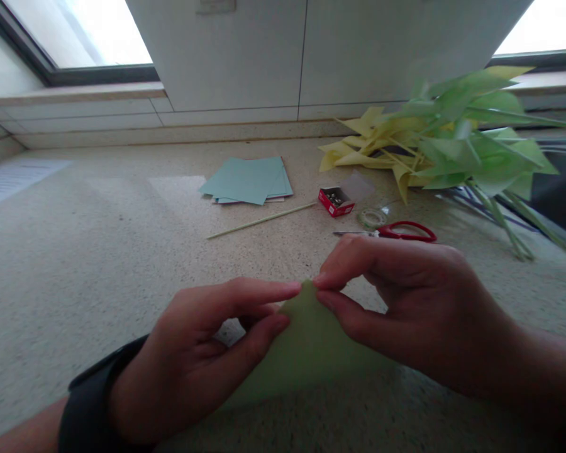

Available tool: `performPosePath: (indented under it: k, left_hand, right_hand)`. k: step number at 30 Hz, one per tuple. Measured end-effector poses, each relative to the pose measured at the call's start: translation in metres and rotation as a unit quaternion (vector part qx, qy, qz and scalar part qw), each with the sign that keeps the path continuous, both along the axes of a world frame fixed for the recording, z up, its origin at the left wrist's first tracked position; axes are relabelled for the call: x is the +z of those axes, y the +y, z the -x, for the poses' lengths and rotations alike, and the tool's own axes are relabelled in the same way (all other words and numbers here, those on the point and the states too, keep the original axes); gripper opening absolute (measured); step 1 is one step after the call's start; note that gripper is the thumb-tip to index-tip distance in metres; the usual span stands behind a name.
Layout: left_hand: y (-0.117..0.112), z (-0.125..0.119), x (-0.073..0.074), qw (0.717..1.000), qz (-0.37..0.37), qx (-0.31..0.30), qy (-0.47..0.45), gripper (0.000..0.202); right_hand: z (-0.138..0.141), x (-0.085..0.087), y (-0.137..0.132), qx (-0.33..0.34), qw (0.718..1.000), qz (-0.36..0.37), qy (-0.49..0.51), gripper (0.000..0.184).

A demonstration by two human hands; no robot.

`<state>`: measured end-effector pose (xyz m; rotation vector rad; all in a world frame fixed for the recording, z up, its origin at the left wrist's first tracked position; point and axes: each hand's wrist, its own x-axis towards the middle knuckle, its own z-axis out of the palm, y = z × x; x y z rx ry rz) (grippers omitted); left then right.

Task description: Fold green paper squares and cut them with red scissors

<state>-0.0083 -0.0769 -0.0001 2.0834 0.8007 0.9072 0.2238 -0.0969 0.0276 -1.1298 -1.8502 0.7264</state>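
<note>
A green sheet of paper (306, 349) lies folded into a pointed shape on the speckled floor close to me. My left hand (202, 352) pinches its left edge near the tip, index finger stretched along the fold. My right hand (405, 308) pinches the tip from the right between thumb and forefinger. A dark band wraps my left wrist.
Beyond the hands lie red-handled scissors (400, 231), a roll of clear tape (371, 218), a small red box of pins (336, 201), a thin stick (261, 220) and a stack of light blue paper (248, 180). Yellow and green paper pinwheels (453, 148) are piled at the right by the wall.
</note>
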Motion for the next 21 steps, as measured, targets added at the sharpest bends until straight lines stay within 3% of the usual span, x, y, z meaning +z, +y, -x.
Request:
performPosePath:
  k: [21]
  left_hand:
    - [0.0016, 0.001, 0.0006, 1.0, 0.011, 0.005, -0.012, 0.038]
  right_hand:
    - [0.001, -0.0008, -0.0007, -0.003, 1.0, -0.003, -0.012, 0.006]
